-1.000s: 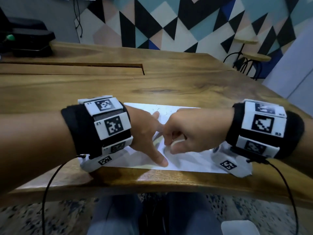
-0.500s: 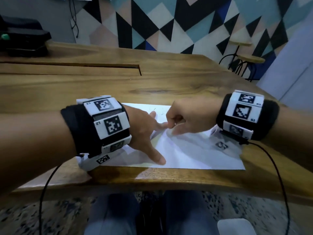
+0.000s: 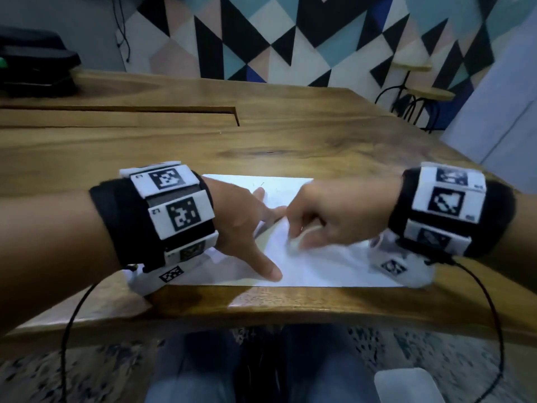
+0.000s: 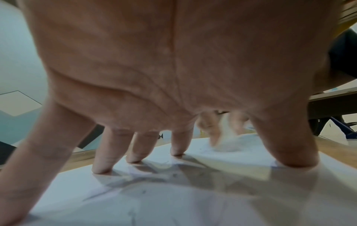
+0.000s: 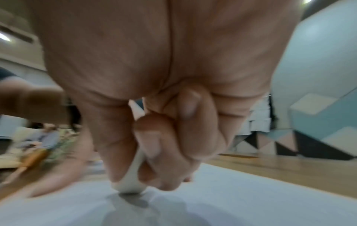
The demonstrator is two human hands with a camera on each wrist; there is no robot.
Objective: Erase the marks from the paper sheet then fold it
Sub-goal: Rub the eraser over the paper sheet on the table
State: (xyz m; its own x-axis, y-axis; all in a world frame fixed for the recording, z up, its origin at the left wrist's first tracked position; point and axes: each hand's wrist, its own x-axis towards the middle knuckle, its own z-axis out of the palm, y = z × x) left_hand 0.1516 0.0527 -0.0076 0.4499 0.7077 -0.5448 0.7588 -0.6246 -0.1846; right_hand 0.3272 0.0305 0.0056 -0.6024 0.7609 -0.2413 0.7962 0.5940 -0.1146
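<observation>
A white paper sheet [image 3: 328, 269] lies flat on the wooden table [image 3: 290, 141] near its front edge, with faint pencil marks near its far edge. My left hand [image 3: 258, 228] presses the sheet down with spread, straight fingers [image 4: 139, 149] and thumb. My right hand [image 3: 316, 225] pinches a white eraser [image 5: 131, 182] between thumb and curled fingers, its tip touching the paper [image 5: 212, 198] just right of my left hand. In the left wrist view the paper [image 4: 173, 198] shows grey smudges, and the right hand [image 4: 222, 131] is blurred.
A dark object [image 3: 35, 68] sits at the table's far left corner. A long slot [image 3: 145, 110] runs across the table top. Stools [image 3: 412, 94] stand beyond the right side. My legs show below the front edge.
My right hand with the eraser went up the sheet and away from me, then came back down toward the middle. The left hand has stayed pressing the paper.
</observation>
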